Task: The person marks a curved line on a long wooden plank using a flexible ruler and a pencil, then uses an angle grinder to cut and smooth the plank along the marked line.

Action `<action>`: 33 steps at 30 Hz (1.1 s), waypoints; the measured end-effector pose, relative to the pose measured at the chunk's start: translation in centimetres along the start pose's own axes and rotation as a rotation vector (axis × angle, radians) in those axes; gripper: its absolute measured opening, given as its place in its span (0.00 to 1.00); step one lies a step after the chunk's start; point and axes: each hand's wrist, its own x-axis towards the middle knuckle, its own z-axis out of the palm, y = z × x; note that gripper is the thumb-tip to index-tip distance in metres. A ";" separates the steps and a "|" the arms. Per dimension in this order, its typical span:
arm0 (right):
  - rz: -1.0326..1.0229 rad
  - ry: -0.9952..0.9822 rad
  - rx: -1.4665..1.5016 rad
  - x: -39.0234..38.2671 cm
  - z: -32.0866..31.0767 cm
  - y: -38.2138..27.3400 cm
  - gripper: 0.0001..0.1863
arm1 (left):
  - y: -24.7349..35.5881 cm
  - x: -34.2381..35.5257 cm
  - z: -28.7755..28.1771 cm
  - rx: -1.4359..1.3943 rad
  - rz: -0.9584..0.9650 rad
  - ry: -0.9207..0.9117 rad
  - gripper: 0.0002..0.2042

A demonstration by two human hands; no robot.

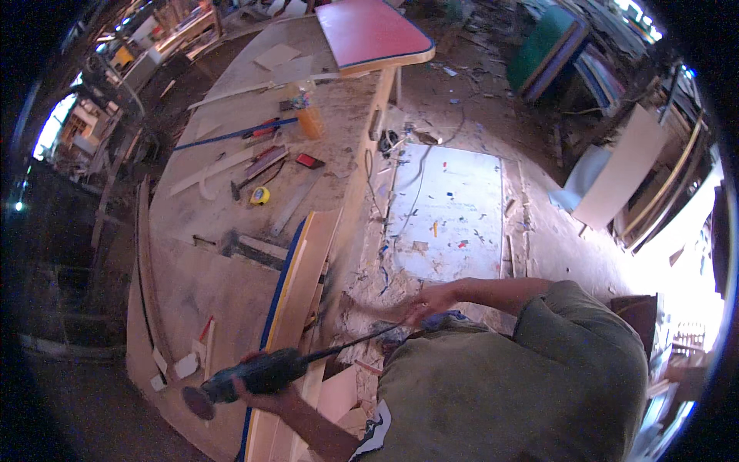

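My left hand point(265, 394) is closed around the body of a dark angle grinder point(265, 371) with a round brown disc point(198, 402) at its far-left end. The grinder is over the near part of the workbench, across a long wooden board point(306, 281) with a blue edge strip point(279, 296). From its back end a dark cord point(354, 344) runs toward my body. My right hand point(431, 302) is closed near my waist, with the cord leading into its fingers.
The wooden workbench point(196, 285) carries a yellow tape measure point(260, 195), a hammer point(248, 175), a metal ruler point(296, 204) and an orange-filled jar point(309, 119). A red tabletop point(373, 35) lies at its far end. A white sheet point(450, 212) with scraps covers some floor. Panels point(543, 54) lean at right.
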 end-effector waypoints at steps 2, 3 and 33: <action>0.115 0.111 -0.204 -1.6 -1.1 6.0 0.33 | 3.7 0.6 -1.9 0.144 0.107 0.012 0.26; 0.258 0.096 -0.351 -2.3 -2.3 7.0 0.31 | 5.9 0.8 -3.8 0.217 0.156 0.006 0.26; -0.308 -0.247 -0.207 15.5 4.3 -20.9 0.31 | 9.7 -13.3 -8.8 -0.068 0.490 0.329 0.19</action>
